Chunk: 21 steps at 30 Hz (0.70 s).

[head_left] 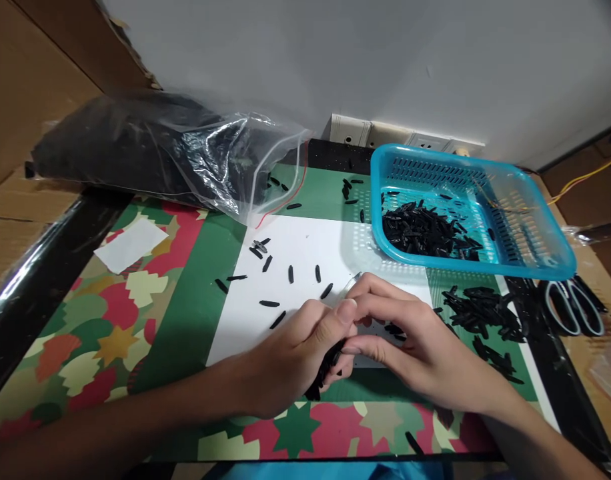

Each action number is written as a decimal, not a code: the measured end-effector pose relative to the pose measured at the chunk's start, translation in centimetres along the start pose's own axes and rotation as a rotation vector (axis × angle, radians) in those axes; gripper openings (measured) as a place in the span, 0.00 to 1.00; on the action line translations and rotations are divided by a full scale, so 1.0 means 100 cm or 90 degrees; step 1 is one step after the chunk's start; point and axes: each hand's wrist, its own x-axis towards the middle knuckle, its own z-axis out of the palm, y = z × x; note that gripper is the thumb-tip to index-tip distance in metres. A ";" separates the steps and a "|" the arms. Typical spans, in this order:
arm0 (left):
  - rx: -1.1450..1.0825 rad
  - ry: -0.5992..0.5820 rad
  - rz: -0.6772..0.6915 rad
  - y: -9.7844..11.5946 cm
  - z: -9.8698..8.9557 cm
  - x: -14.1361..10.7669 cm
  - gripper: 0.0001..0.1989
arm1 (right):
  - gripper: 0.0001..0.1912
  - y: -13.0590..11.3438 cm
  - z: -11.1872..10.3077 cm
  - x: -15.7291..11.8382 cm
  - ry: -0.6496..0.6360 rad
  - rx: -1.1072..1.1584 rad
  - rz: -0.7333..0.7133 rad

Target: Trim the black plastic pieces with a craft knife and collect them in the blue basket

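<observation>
My left hand (305, 343) is closed around a bunch of small black elongated pieces (326, 373), some of which stick out below the palm. My right hand (410, 333) meets it, its fingers bent and thumb pressed near the left thumb; what lies between its fingertips is hidden. A small pale, shiny edge (353, 283) shows just beyond the right fingers, too little to name. Loose black pieces (269, 303) lie scattered on the white sheet (235, 333) in front of both hands. Thicker piles of black pieces (483, 312) lie right of my right hand.
A blue plastic basket (535, 267) with a heap of black pieces stands at the back right. A zip bag of black material (150, 153) lies at the back left. Scissors (573, 308) rest at the right edge, a white paper scrap (131, 245) at left. Sockets (350, 130) line the wall.
</observation>
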 end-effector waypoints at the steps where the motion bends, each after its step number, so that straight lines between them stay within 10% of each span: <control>1: -0.013 0.002 -0.005 0.000 0.001 0.000 0.32 | 0.08 0.000 0.000 0.000 0.002 0.002 -0.001; 21: -0.106 -0.017 0.126 0.012 0.001 0.001 0.31 | 0.08 0.010 0.005 -0.002 0.256 0.042 0.011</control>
